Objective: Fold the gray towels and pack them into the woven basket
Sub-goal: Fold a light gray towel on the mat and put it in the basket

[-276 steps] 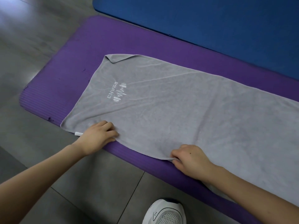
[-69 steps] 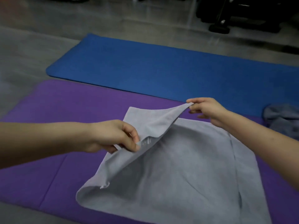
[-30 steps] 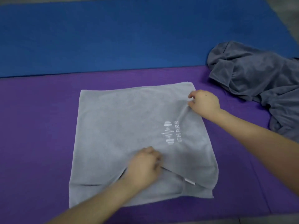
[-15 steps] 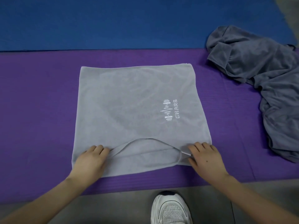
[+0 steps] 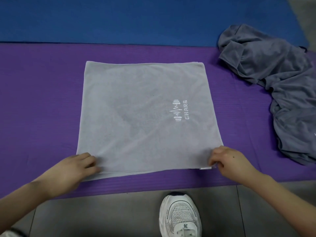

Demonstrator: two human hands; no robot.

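With the folded gray towel [image 5: 145,108] lying flat on the purple mat [image 5: 42,100], the left hand [image 5: 77,166] gripping its near-left corner and the right hand [image 5: 227,161] pinching the near-right one by the white tag [image 5: 205,168], I'd square both layers' edges before folding again.

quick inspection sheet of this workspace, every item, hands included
surface: purple mat on a gray tiled floor
job's things: folded towel flat on the purple mat, logo up; dark towel crumpled at right, its far end over the blue mat's edge; basket not in view
clutter: nothing seen
grippers: left hand holds the folded towel's near left corner; right hand pinches its near right corner by a white tag
cables: nothing seen
surroundings: blue mat beyond the purple one; white shoe on the floor
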